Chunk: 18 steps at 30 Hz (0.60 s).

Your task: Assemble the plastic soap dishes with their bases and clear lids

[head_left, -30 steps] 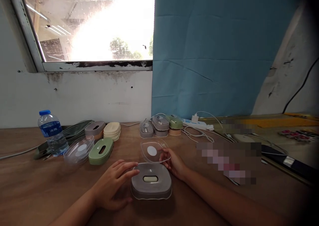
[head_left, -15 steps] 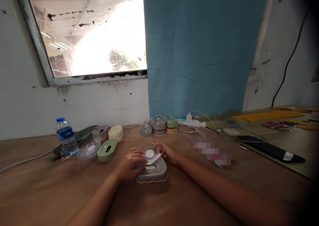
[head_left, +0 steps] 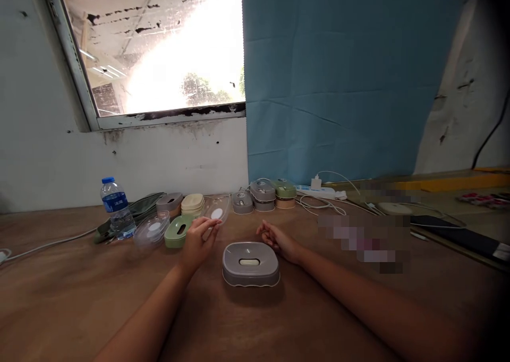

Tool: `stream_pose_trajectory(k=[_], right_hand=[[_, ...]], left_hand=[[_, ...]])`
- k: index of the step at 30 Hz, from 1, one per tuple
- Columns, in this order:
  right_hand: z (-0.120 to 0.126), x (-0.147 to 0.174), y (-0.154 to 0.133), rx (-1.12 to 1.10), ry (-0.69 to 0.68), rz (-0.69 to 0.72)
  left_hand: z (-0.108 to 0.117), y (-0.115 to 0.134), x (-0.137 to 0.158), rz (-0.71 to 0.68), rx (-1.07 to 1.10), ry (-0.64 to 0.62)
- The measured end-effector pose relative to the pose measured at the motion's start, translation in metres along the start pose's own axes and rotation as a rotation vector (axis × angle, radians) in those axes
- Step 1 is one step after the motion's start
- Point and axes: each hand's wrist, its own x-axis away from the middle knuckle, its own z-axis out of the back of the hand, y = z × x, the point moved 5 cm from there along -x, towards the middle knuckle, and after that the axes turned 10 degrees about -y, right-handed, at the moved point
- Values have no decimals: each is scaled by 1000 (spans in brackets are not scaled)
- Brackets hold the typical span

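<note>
My left hand point(head_left: 200, 240) pinches the edge of a clear plastic lid point(head_left: 224, 205) with a round white disc on it, held up in front of the stacked cream pieces. My right hand point(head_left: 278, 240) rests beside the far right corner of a grey oval-cornered box point(head_left: 251, 270), its fingers loosely bent, a little apart and holding nothing. The box sits on the brown tabletop, its slotted top showing something pale inside the slot. Close to my left hand lies a green slotted cover point(head_left: 175, 235), partly hidden by that hand.
More clear lids point(head_left: 148, 235) lie by a water bottle point(head_left: 119, 210) on the left. Behind stand cream pieces point(head_left: 193, 202), a grey cover point(head_left: 169, 202) and several finished-looking boxes point(head_left: 263, 196). A power strip point(head_left: 316, 192) with white cables and a black flat object point(head_left: 450, 234) are at right.
My left hand has carried the clear lid up and left, off the grey box. My right hand has let go of the lid. The view has turned slightly.
</note>
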Motion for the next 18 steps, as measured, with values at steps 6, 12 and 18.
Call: stream_pose_trajectory(k=[6,12,18], right_hand=[[0,2,-1,85,35,39],[-1,3,-3,132,62,56],[-3,2,-5,172,76,61]], left_hand=[[58,-12,-30,103,-180,76],[117,-58,-21,217,-427,-93],[128,-122,24,467,-432,-223]])
